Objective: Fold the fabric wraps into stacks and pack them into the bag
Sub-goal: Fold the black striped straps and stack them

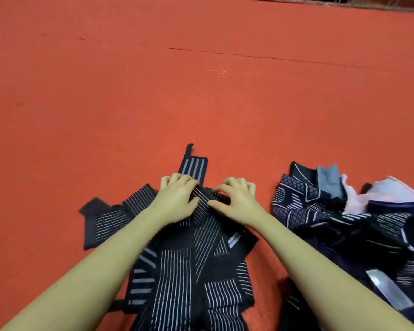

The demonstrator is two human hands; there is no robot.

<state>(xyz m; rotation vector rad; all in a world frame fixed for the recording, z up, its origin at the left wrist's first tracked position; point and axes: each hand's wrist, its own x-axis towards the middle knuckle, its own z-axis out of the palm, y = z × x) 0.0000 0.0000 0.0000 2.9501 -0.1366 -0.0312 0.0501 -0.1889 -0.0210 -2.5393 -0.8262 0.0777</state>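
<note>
I am looking down at a red-orange felt surface (201, 103) with both of my bare forearms reaching forward from the near edge. My left hand (175, 199) and my right hand (237, 201) sit close together on a black wrap with white stripes (202, 206), at the far end of a loose pile of striped wraps (184, 271) that spreads toward me between my arms. The left hand has its fingers curled over the far edge of that wrap and the thumb pressed in on the near side, so it grips the fabric. The right hand does the same from the right, fingertips bent down onto the cloth and the thumb pinching a fold toward the left hand.

Just beyond my knuckles, one striped wrap end (193, 167) juts away from me, with a small black tab at its far tip. Another wrap (103, 220) fans out to the left of my left forearm, lying flat on the felt.

To the right, apart from the pile, lies a dark heap of patterned wraps and bag material (339, 216), with pale grey and pinkish pieces on top; I cannot tell where the bag's opening is. I can read no writing, label or brand anywhere; the motion blur softens the fabric detail. A thin pale thread (218, 72) lies on the felt farther away.
</note>
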